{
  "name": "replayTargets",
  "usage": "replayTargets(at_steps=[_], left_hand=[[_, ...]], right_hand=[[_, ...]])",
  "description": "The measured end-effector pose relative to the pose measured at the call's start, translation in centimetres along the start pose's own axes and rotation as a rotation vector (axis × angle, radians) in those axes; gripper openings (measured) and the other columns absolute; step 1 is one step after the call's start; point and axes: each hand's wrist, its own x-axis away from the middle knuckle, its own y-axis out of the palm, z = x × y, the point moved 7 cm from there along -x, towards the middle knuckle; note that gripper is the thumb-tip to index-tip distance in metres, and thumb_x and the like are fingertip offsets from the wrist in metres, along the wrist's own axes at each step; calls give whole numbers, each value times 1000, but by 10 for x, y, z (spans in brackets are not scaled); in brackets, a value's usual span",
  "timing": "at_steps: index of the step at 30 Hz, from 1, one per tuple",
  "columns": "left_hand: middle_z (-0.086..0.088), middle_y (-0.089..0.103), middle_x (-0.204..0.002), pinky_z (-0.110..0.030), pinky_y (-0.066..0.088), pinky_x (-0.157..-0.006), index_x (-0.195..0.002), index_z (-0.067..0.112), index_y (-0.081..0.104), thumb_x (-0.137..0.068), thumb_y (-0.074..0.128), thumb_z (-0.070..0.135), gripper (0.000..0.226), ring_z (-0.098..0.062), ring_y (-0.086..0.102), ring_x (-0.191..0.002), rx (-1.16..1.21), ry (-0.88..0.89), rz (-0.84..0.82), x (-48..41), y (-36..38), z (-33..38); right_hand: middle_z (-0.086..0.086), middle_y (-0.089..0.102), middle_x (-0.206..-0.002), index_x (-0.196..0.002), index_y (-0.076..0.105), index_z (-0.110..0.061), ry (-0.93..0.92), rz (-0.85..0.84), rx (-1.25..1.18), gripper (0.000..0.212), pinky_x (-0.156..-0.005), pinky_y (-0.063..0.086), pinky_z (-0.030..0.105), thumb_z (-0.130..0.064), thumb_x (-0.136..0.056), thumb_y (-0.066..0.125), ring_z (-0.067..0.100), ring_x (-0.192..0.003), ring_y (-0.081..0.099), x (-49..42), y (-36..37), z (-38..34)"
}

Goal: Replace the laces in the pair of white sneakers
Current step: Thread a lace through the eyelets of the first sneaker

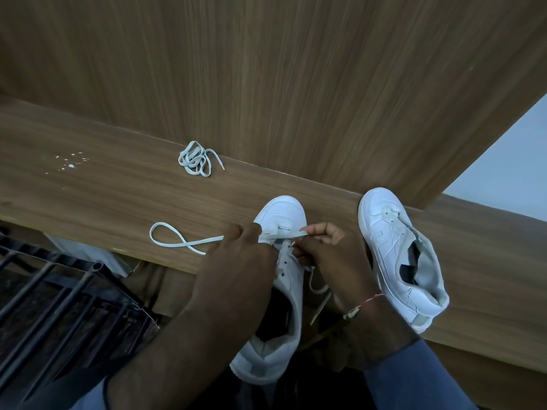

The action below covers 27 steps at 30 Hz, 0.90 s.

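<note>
A white sneaker (281, 214) lies on the wooden shelf edge, toe pointing away, its heel hanging over the edge towards me. A white lace (174, 241) runs through its lowest eyelets and loops out to the left on the wood. My left hand (239, 255) pinches this lace at the left side of the sneaker's eyelets. My right hand (325, 250) pinches the lace's other end just right of the eyelets. A second white sneaker (399, 255) lies unlaced to the right. A bundled spare lace (195, 159) rests farther back on the shelf.
The wooden shelf (88, 187) meets an upright wooden panel (266, 69) behind. White specks (71, 162) dot the shelf at left. A dark metal rack (59, 291) stands below left. A pale wall (509, 170) shows at right.
</note>
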Motion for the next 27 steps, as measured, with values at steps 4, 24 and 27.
replayTargets(at_steps=[4,24,27], left_hand=[[2,37,-136,-38,41,-92,-110,28,61,-91,48,31,24,-22,35,-127,-88,-18,-88,0,21,-4],[-3,46,-110,-36,49,-77,-100,22,68,-89,53,17,19,-21,53,-99,333,-66,162,-37,43,1],[-4,55,-93,-38,47,-76,-82,16,72,-85,58,13,15,-21,55,-88,582,-49,236,-39,41,-6]], right_hand=[[7,71,-71,-89,67,-8,-15,7,42,6,-59,51,23,-4,-86,70,14,-65,65,-3,-1,5],[5,69,-68,-86,69,-10,-27,-42,186,6,-54,46,21,-11,-84,74,9,-56,59,-10,1,7],[7,70,-70,-87,71,-8,-20,-65,181,6,-52,46,18,-11,-84,75,8,-56,60,-9,4,5]])
